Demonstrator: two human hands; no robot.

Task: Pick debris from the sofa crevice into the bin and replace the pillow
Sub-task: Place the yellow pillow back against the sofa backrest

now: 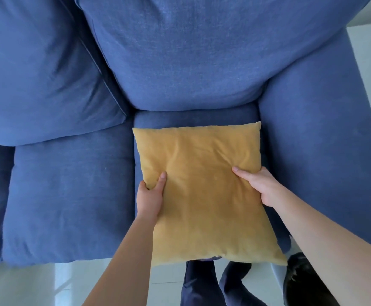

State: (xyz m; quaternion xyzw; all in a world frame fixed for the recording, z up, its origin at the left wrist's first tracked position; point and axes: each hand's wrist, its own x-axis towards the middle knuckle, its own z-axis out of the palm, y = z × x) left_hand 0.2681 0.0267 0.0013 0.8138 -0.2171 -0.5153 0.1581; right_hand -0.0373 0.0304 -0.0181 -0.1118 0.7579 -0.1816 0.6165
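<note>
A square mustard-yellow pillow point(202, 188) is held over the right seat cushion of the blue sofa point(69, 195), close to the right armrest. My left hand point(150, 196) grips its left edge, thumb on top. My right hand point(261, 186) grips its right edge, thumb pressed into the fabric. The pillow's far corners reach toward the crevice below the back cushion point(180, 62). A dark bin with a black liner point(301, 281) stands on the floor at the lower right, partly hidden by my right forearm. No debris is visible.
The sofa's right armrest point(323, 140) runs down the right side. A second back cushion point(36, 74) fills the upper left. White tiled floor point(47, 283) lies in front of the sofa, where my legs in dark trousers point(202, 283) stand.
</note>
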